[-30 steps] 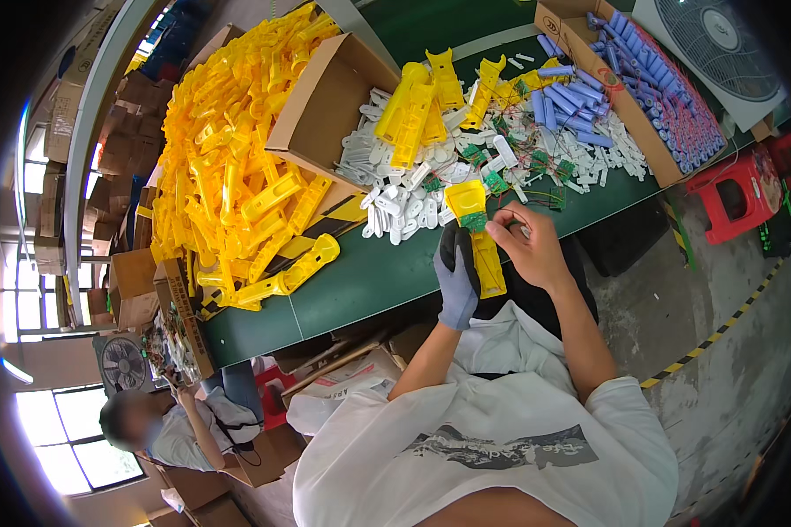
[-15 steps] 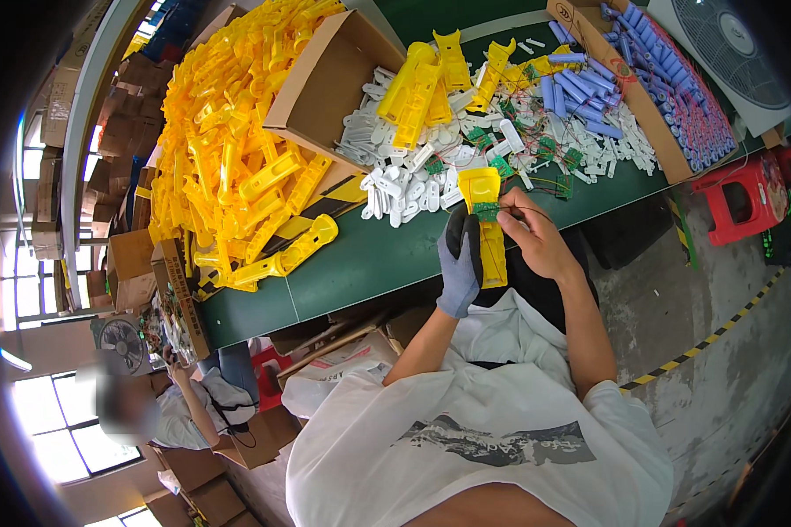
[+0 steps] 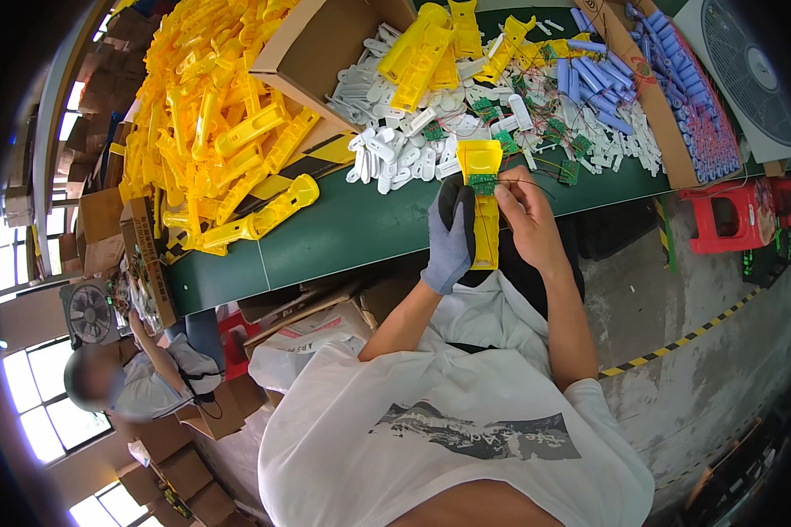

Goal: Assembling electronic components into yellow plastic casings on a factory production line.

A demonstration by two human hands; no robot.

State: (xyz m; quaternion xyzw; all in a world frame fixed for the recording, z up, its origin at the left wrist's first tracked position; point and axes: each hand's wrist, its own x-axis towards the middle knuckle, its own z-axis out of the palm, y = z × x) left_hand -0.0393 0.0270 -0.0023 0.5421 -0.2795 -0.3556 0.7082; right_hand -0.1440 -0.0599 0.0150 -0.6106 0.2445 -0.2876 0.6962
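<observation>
Stretching across the upper half of the frame is my green worktop [image 3: 343, 233], running from lower left up toward the right edge. Filling the upper left is a heap of yellow plastic housings [image 3: 206, 114], some spilling down toward the worktop's near edge. Beside it, at top centre, an open cardboard box [image 3: 321, 48] leans over a spread of white plastic parts [image 3: 395, 145]. Along the upper right a long cardboard tray [image 3: 668, 162] holds rows of blue cylindrical cells [image 3: 690, 101], and more of them lie loose just left of it. A white fan [image 3: 751, 70] sits in the upper right corner, with a red plastic stool [image 3: 738, 215] below it on the floor. Small green circuit boards [image 3: 554, 132] with thin wires are scattered among the white parts.

At the frame's centre, just over the worktop's near edge, I hold one yellow housing [image 3: 482, 215] upright, its wide end up. My left hand [image 3: 453, 237], in a grey glove with dark fingertips, is wrapped around its left side. My right hand [image 3: 523, 220] is bare, closed against its right side, with the fingertips pinched at a small green board [image 3: 482, 183] set in the wide end.

At lower left another person [image 3: 136, 382] sits beside cardboard cartons.
</observation>
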